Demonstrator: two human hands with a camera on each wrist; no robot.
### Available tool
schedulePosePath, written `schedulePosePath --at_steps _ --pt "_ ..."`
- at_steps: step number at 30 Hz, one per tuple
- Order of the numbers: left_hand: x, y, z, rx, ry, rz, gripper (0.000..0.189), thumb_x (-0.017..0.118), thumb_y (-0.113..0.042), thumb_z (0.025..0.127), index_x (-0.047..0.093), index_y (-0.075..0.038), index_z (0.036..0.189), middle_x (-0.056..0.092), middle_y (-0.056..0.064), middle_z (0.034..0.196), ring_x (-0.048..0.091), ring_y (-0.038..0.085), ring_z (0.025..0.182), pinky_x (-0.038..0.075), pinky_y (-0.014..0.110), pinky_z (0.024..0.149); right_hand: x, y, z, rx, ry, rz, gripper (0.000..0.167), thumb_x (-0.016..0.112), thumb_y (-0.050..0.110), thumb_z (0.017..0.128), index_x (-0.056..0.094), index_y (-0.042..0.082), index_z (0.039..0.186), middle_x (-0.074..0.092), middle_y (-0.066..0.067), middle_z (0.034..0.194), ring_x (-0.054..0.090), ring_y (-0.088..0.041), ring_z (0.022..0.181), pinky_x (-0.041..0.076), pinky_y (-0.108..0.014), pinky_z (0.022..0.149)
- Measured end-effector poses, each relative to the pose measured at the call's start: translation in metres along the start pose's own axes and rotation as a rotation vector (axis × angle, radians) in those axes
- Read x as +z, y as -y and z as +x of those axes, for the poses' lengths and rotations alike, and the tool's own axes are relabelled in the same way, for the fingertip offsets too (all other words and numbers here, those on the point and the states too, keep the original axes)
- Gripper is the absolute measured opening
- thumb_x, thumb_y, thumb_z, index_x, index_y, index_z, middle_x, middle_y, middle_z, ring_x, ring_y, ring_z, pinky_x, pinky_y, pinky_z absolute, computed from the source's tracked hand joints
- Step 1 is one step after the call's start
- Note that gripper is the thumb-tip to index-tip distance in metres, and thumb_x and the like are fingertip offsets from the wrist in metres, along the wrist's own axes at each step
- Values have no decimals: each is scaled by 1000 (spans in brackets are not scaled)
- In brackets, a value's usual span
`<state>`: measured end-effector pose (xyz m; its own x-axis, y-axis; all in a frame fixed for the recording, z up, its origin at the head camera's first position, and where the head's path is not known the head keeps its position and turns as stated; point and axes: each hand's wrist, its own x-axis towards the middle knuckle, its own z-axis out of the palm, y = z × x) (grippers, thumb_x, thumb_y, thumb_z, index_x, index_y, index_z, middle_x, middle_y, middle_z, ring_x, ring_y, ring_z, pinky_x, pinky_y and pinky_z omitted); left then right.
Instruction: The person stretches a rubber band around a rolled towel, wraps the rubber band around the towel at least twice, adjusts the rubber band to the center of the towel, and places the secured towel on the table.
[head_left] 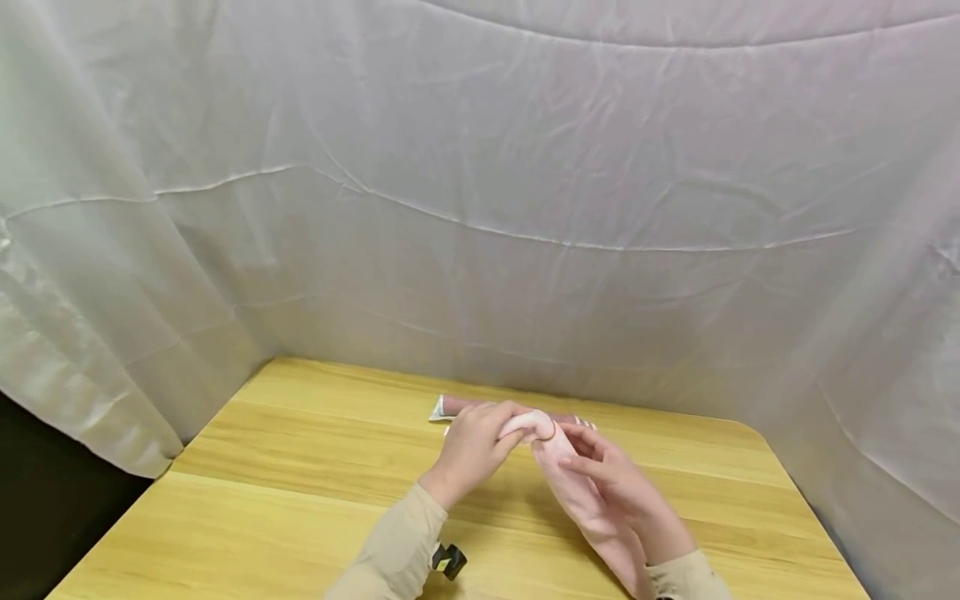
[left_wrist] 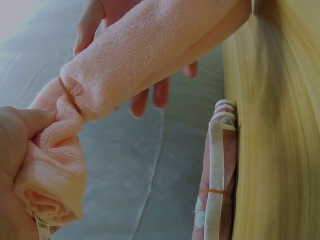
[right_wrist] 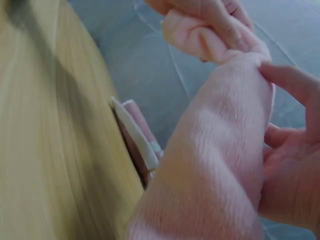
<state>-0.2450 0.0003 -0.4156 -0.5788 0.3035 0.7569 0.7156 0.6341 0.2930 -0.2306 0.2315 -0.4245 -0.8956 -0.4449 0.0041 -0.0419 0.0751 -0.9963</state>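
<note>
A rolled pink towel (head_left: 581, 504) runs at a slant above the table, with a thin brown elastic band (left_wrist: 69, 95) round it near its upper end. My left hand (head_left: 476, 442) grips that end, which is bent over and bunched beyond the band. In the left wrist view, a white tag (left_wrist: 42, 227) hangs from the bunched end. My right hand (head_left: 626, 492) lies round the roll just below the band. Its thumb (right_wrist: 290, 80) touches the towel near the band, and its fingers (left_wrist: 160, 92) show spread on the roll's other side.
Behind my hands, a mauve rolled towel (left_wrist: 230, 155) with white edging and its own band lies near the back of the wooden table (head_left: 300, 517). Pale curtains (head_left: 480, 192) enclose the table at the back and sides. A small black device (head_left: 450, 562) sits by my left sleeve.
</note>
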Motion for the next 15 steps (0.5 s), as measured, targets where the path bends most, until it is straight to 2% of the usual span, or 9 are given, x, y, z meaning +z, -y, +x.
schedulePosePath --at_steps 3,5,8,10,13,15 --pt "-1 0 -1 9 -7 3 12 68 -27 90 68 -20 99 75 -6 87 68 10 76 53 30 74 0 -4 1 11 65 -138 59 60 14 95 34 -5 144 56 -13 131 59 -7 108 50 -21 91" --pt "-1 1 -1 16 -7 0 12 68 -27 90 68 -19 99 75 -6 88 68 10 77 53 30 75 -1 -6 1 11 88 -201 58 62 16 94 37 -5 142 58 -20 127 60 -8 104 51 -23 87" --pt "-2 2 -1 15 23 -12 14 67 -30 90 68 -20 100 75 -7 90 69 9 81 54 31 80 -1 -9 2 1 73 -264 52 64 17 92 46 -4 135 63 -18 117 61 -8 96 52 -23 82" --pt "-3 3 0 9 70 -23 17 66 -33 90 68 -21 102 75 -7 94 70 10 85 54 32 86 -2 -11 2 -17 48 -268 46 66 16 91 52 -5 129 64 -14 112 61 -8 94 53 -23 81" --pt "-4 4 1 -10 180 -26 24 65 -39 90 67 -23 108 74 -8 101 70 11 93 54 33 90 -1 -14 2 -41 9 -208 40 66 11 91 57 -7 125 64 -14 116 60 -9 99 52 -23 86" --pt "-5 4 1 -26 266 -23 29 64 -41 90 66 -23 113 73 -8 107 70 11 94 54 32 88 -1 -14 2 -54 -59 -269 32 67 11 90 63 -2 119 66 -11 112 58 -8 96 52 -23 84"
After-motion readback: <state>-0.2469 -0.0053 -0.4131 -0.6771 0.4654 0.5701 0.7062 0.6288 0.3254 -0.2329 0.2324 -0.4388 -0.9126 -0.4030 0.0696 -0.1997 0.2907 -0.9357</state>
